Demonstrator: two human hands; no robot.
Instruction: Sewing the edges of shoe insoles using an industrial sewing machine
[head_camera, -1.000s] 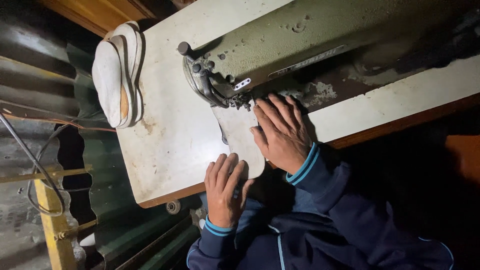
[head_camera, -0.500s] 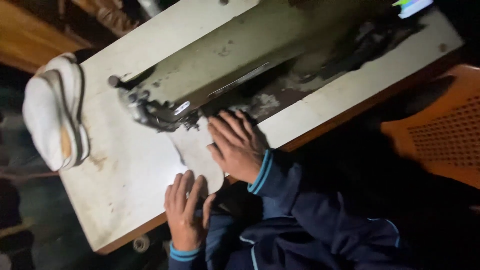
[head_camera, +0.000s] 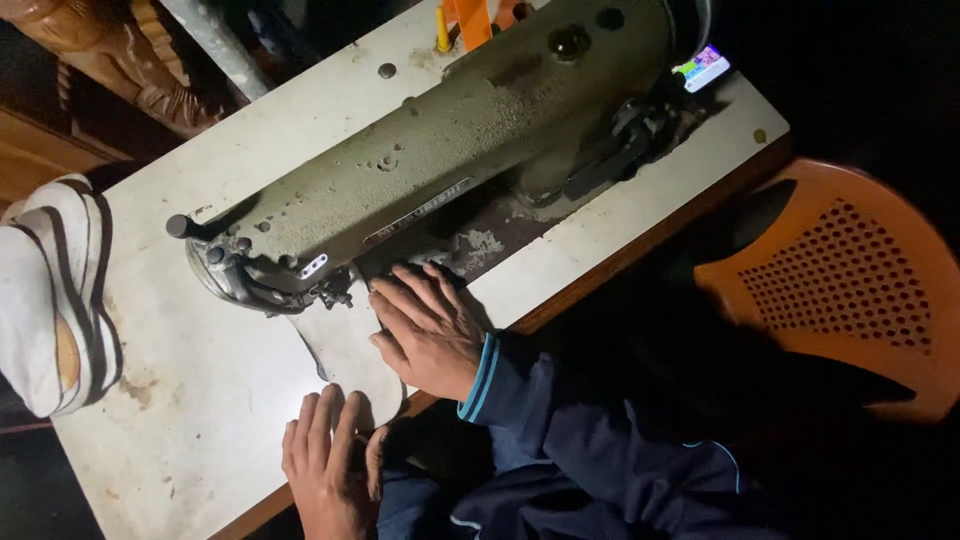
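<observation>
An olive-green sewing machine (head_camera: 440, 160) lies across a white table (head_camera: 200, 390). A pale piece of fabric (head_camera: 345, 345) sits under its needle area (head_camera: 330, 292). My right hand (head_camera: 425, 330) rests flat on the fabric beside the needle, fingers spread. My left hand (head_camera: 325, 460) lies flat on the fabric's near edge at the table's front, fingers together and extended. Both sleeves are dark blue with light blue cuffs.
A stack of white striped fabric pieces (head_camera: 50, 300) sits at the table's left end. An orange perforated plastic chair (head_camera: 850, 290) stands to the right. A small phone (head_camera: 705, 68) lies behind the machine's wheel end. Carved wooden furniture (head_camera: 120, 60) is at top left.
The view has swung to the right and closer, bringing the orange chair into sight. Both hands stay flat on the fabric by the needle.
</observation>
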